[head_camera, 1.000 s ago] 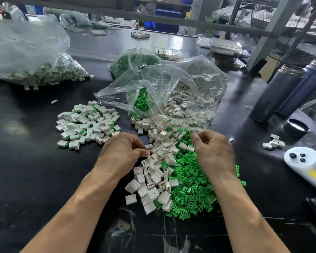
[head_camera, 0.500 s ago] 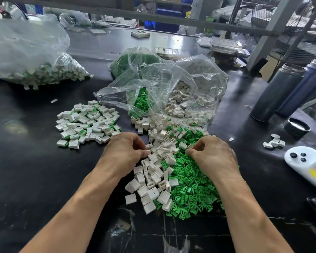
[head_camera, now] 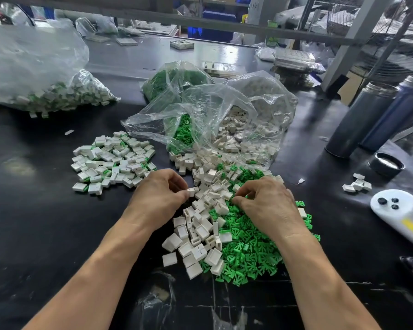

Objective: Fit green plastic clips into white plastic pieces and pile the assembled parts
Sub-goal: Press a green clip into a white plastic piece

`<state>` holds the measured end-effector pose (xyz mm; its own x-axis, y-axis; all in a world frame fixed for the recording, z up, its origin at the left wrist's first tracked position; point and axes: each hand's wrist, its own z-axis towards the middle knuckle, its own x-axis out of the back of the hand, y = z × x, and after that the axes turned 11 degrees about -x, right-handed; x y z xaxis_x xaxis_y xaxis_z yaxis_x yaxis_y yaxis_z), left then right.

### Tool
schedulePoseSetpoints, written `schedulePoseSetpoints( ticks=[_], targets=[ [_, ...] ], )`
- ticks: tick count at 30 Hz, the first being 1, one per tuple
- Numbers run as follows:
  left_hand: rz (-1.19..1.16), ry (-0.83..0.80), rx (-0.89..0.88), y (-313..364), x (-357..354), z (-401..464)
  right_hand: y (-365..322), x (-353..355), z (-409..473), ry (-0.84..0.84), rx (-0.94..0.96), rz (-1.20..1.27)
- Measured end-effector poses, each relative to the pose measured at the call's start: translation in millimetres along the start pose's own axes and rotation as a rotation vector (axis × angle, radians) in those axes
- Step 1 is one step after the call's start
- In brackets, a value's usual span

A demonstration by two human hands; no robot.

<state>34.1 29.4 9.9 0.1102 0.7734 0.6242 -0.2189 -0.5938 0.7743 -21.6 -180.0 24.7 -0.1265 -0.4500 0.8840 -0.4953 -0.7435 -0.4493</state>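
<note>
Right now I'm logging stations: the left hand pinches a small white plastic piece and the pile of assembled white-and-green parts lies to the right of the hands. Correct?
Not quite. The left hand does pinch a small white plastic piece, but the head view shows the pile of assembled white-and-green parts to the left of the hands, not the right.
</note>
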Motion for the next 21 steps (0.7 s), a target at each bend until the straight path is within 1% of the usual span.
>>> schedulePoseSetpoints(
  ticks=[6,10,13,17,18,21],
  targets=[
    [-0.159,0.078,-0.046,2.8,2.3,-2.4,-1.0,-1.5,-0.2,-0.008,0.014,0.028],
    [-0.288,0.092,-0.085,5.3,1.5,-3.5,3.1,-3.9,-1.2,0.071,0.050,0.117],
    [-0.353,0.087,-0.121,6.5,0.1,-4.0,3.5,-4.2,-2.5,0.131,0.094,0.330],
    [-0.476,0.059,-0.120,9.2,-1.6,-5.0,-1.2,-7.8,-6.9,0.020,0.118,0.732],
    [-0.550,0.043,-0.099,10.8,-1.4,-5.1,-2.9,-8.9,-8.2,-0.008,0.128,0.803],
    [-0.875,0.001,-0.011,14.5,-0.4,-4.5,-8.5,-12.2,-12.1,-0.074,0.155,0.951]
  ],
)
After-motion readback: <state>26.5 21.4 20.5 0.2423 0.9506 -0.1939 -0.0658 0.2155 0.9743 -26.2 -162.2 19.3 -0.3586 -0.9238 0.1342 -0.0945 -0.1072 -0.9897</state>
